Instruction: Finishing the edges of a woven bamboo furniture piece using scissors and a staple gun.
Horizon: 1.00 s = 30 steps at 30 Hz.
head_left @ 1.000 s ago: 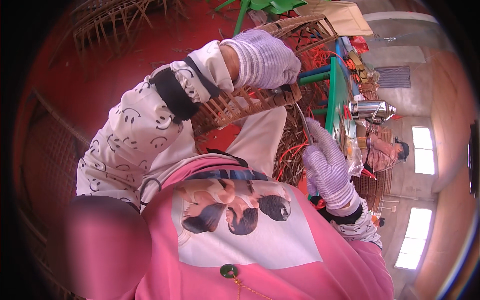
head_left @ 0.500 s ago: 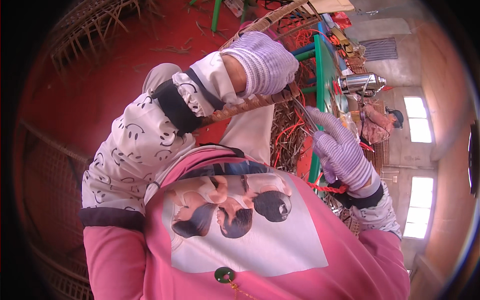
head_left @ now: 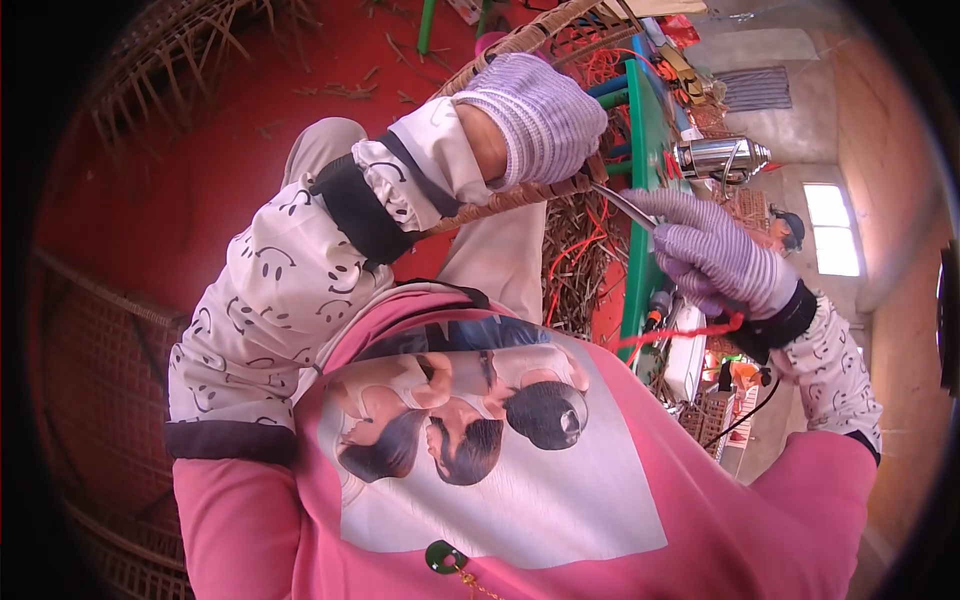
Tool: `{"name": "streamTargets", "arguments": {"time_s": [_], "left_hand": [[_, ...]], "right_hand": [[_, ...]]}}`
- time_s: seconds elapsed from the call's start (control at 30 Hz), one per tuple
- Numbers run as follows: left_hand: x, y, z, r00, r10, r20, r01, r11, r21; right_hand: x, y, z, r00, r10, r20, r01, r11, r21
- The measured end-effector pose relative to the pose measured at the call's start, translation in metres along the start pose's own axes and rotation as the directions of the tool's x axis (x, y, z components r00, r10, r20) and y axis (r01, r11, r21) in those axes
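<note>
My left hand (head_left: 545, 122), in a lilac-and-white striped knit glove, is closed around part of a brown cane-wrapped frame (head_left: 530, 198). Its fingertips are turned away from view. Across from it, my right hand (head_left: 722, 250) wears a matching glove and grips a slim silver metal tool (head_left: 625, 207). The tool's tip meets the end of the wrapped bar, just below my left hand. Whether it is an awl or a narrow pair of blades cannot be made out. A red cord (head_left: 680, 332) hangs at my right wrist.
A green table (head_left: 650, 130) with a shiny metal flask (head_left: 722, 158) stands to the right. Cane scraps (head_left: 575, 265) lie below it on the red floor (head_left: 240, 150). Woven work with loose strips (head_left: 180, 50) is at upper left. Another person (head_left: 788, 230) is in the background.
My right hand has shifted to the right with the tool, its forearm swinging outward. My left hand has moved slightly up and right, still on the frame.
</note>
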<state>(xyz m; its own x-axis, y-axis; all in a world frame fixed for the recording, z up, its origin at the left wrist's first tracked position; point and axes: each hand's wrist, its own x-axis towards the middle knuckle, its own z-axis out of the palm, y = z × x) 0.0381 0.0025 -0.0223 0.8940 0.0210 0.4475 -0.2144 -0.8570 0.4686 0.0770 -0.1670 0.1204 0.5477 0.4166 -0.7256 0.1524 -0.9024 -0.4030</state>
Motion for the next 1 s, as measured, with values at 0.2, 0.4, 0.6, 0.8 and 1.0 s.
{"name": "streamTargets", "arguments": {"time_s": [0.2,0.4,0.6,0.8,1.0], "left_hand": [[-0.002,0.007,0.005,0.999,-0.008,-0.043,0.012,0.994,0.106],[-0.009,-0.003,0.001,1.0,-0.008,-0.023,0.009,0.998,0.06],[-0.059,0.012,0.02,0.739,0.072,-0.67,-0.198,0.974,-0.114],[-0.062,0.035,0.049,0.787,-0.218,-0.577,-0.011,0.93,-0.367],[-0.059,0.035,0.052,0.798,-0.273,-0.538,0.042,0.915,-0.402]], "right_hand": [[0.03,0.02,-0.043,0.971,-0.125,0.203,0.167,0.964,-0.208],[0.023,0.014,-0.025,0.965,-0.215,0.152,0.246,0.943,-0.225],[0.025,0.019,-0.03,0.945,-0.273,0.181,0.321,0.882,-0.345],[0.035,0.013,-0.041,0.953,-0.174,0.248,0.251,0.912,-0.324],[0.069,0.026,-0.057,0.665,-0.581,0.47,0.745,0.562,-0.36]]}}
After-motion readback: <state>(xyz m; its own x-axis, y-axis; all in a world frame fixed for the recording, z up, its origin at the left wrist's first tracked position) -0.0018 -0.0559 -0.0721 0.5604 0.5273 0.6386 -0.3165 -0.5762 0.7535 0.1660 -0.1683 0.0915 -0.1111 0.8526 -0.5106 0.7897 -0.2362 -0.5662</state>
